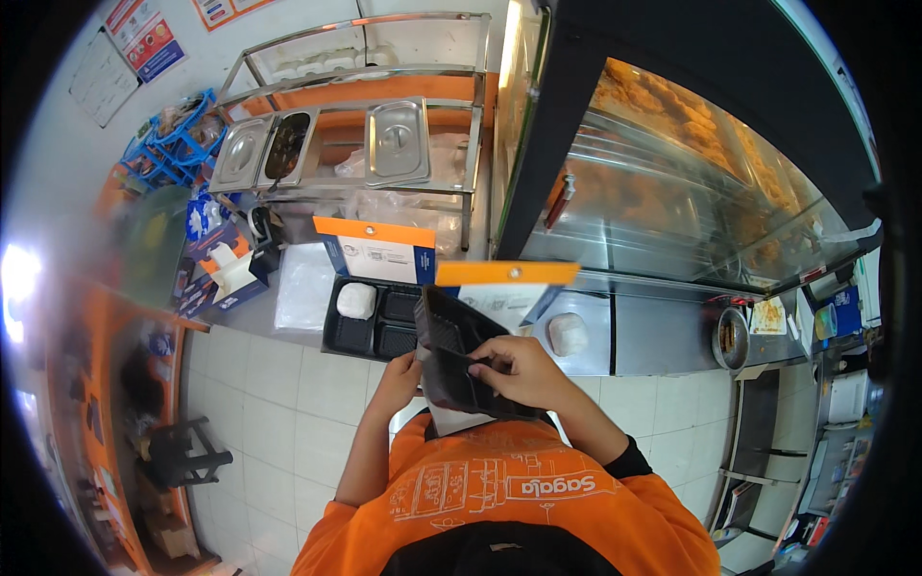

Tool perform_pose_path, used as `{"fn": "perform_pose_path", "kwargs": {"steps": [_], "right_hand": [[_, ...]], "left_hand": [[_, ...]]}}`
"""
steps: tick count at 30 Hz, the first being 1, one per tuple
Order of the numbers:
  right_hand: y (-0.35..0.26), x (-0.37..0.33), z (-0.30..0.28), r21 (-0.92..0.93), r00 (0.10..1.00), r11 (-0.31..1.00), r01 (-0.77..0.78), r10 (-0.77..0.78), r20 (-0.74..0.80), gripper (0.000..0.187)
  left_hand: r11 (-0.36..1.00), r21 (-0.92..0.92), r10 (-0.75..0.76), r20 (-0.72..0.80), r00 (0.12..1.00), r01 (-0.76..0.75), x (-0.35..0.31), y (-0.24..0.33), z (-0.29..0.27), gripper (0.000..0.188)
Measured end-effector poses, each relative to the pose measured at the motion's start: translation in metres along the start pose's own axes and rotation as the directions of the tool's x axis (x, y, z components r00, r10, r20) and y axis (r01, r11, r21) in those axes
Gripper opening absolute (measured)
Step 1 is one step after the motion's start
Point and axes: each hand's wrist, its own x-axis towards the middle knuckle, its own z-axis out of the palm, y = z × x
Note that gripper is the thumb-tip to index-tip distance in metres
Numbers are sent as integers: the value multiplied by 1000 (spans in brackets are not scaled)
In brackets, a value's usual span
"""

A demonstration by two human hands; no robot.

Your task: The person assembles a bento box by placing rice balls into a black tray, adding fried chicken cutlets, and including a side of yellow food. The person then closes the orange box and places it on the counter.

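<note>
A black plastic compartment tray [444, 338] is tilted up in front of my body. My right hand [514, 370] pinches the tray's inner divider between thumb and fingers. My left hand [394, 386] is closed on the near left side of the tray and a pale carton edge beneath it; its fingertips are partly hidden. Behind the tray stands a raised white box lid [499, 296] with an orange edge. Left of it on the counter, another open box [382, 257] holds a black tray [348, 338] with a white wrapped bundle [356, 300] in one compartment.
A second white wrapped bundle [569, 334] lies on the steel counter [653, 331], right of my hands. A glass display case [672, 182] of fried food rises behind. Clear plastic sheets [303, 288] lie left; a metal bowl [731, 338] stands right. Lidded steel pans [397, 142] are at the back.
</note>
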Motion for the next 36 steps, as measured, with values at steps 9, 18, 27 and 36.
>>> {"fn": "perform_pose_path", "kwargs": {"steps": [9,18,27,36], "right_hand": [[20,-4,-9,292,962,920,-262,226,153,16],[50,-4,36,269,959,921,-283,279,53,42],[34,1,74,-390,974,920,-41,-51,-222,32],[33,-24,70,-486,946,858,-166,-1,-325,37]], "left_hand": [[986,-166,-37,-200,979,4,6,-30,-7,33],[966,-210,105,-220,970,-153,14,-51,8,33],[947,-283,96,-206,974,-153,21,-68,0,33],[974,-187,100,-160,982,-130,22,-74,1,36]]}}
